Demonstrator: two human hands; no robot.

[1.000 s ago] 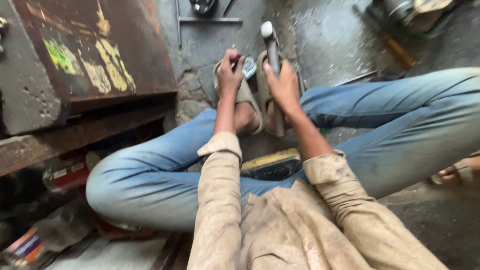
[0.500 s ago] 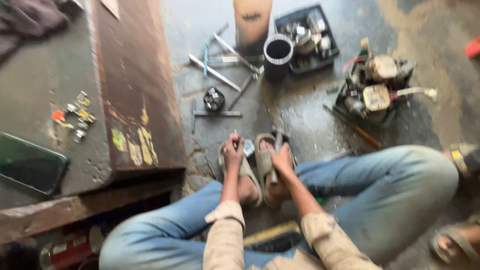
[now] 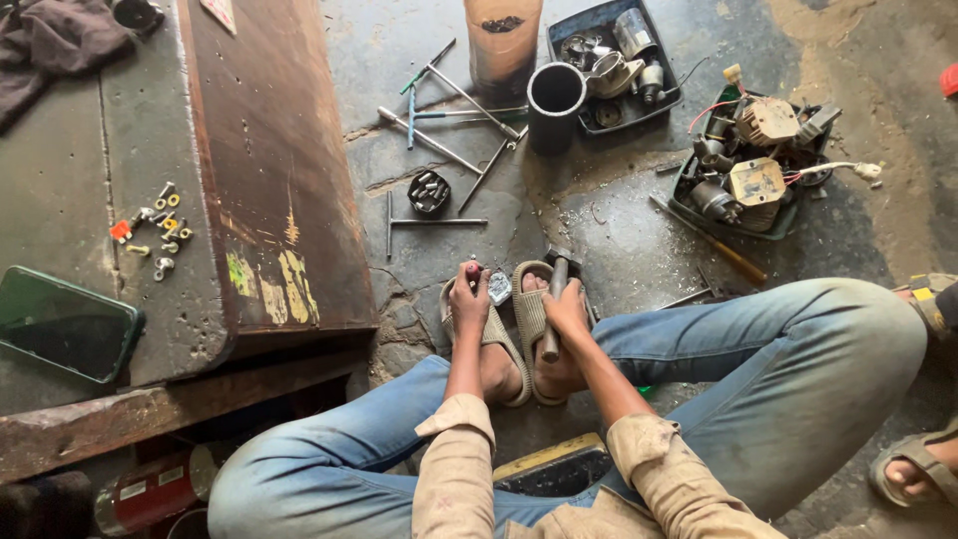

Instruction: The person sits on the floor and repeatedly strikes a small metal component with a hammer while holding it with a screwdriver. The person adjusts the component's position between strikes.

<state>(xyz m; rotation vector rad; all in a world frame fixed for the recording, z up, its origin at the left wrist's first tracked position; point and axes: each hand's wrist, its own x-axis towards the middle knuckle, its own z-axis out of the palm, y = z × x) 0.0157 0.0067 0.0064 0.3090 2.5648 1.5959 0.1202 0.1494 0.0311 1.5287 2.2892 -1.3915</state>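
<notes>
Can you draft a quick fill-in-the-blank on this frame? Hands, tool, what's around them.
1. The right hand holds a ____ by its handle.
2. The left hand pinches a small metal part between the person's two ____.
3. The phone lies on the workbench to the person's ____.
4. The black pipe stands ____ on the floor.

Missing words: hammer; feet; left; upright

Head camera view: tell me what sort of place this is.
Probably a small repair workshop, worked at floor level. Long metal tools lie on the stained concrete floor, trays of old motor parts sit nearby, and the right hand grips a hammer between the sandalled feet.
</notes>
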